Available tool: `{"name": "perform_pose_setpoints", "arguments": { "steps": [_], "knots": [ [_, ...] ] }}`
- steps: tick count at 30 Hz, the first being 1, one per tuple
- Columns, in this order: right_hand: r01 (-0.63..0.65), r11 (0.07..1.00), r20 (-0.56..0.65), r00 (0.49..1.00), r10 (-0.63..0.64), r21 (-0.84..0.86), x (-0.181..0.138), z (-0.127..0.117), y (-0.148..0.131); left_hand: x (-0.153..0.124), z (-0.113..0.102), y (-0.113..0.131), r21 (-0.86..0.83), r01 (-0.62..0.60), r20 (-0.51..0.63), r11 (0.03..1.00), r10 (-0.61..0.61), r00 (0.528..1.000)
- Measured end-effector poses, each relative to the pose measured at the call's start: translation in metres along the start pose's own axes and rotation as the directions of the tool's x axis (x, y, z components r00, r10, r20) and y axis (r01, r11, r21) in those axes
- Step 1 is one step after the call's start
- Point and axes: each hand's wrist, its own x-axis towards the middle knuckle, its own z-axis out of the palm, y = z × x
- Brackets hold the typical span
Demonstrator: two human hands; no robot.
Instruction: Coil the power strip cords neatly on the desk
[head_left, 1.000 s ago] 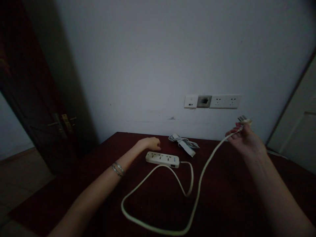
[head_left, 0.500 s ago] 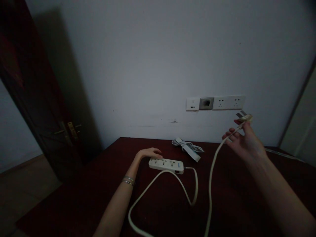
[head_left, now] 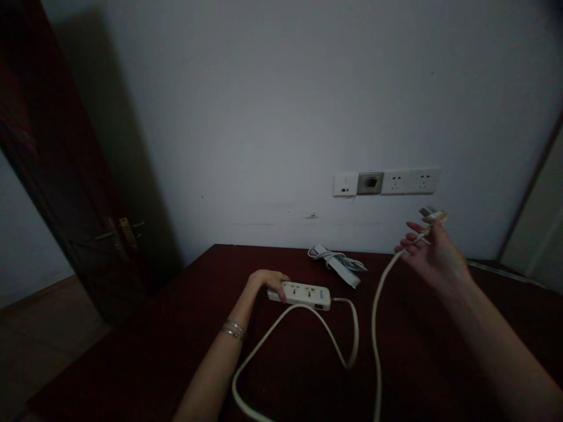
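Note:
My left hand (head_left: 271,281) grips the left end of a white power strip (head_left: 308,296) lying on the dark red table, its thumb down over the front side. Raised above the table on the right, my right hand (head_left: 428,246) pinches a cream plug (head_left: 435,217) between thumb and fingers, with the metal prongs pointing up and to the left. The cream cord (head_left: 377,316) hangs from the plug, drops past the bottom of the view and loops back to the strip's right end.
A second white power strip (head_left: 344,272) with its grey cable wound round it lies near the wall. Wall sockets (head_left: 408,182) and a grey switch plate (head_left: 370,183) are above the table (head_left: 176,328). A dark wooden door (head_left: 74,193) stands at the left.
My left hand has closed round the end of the power strip, where before it rested on top. My right hand has lowered slightly with the plug, which has turned a little.

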Motion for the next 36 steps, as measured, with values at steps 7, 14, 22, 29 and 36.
{"name": "perform_pose_setpoints", "arguments": {
  "steps": [7,14,22,29,36],
  "knots": [
    [-0.041,0.999,-0.013,0.999,0.041,-0.015,-0.006,0.004,0.005,0.001,0.0,-0.009,0.049,-0.116,-0.156,0.992,0.122,0.98],
    [-0.058,0.998,0.016,0.998,0.058,-0.011,-0.007,0.005,0.008,-0.004,-0.004,-0.012,0.142,-0.065,-0.25,0.988,0.099,0.963],
    [-0.124,0.992,0.091,0.989,0.12,0.035,-0.031,0.03,0.008,-0.005,0.001,0.001,0.193,0.094,-0.185,0.977,-0.057,0.981],
    [-0.189,0.978,0.195,0.966,0.17,0.085,-0.068,0.058,0.008,-0.034,-0.016,0.055,-0.027,-0.106,-0.175,0.994,0.099,0.98],
    [-0.228,0.965,0.238,0.952,0.193,0.128,-0.095,0.074,0.005,-0.069,0.009,0.16,-0.557,-0.59,-0.291,0.584,0.528,0.798]
  ]
}}
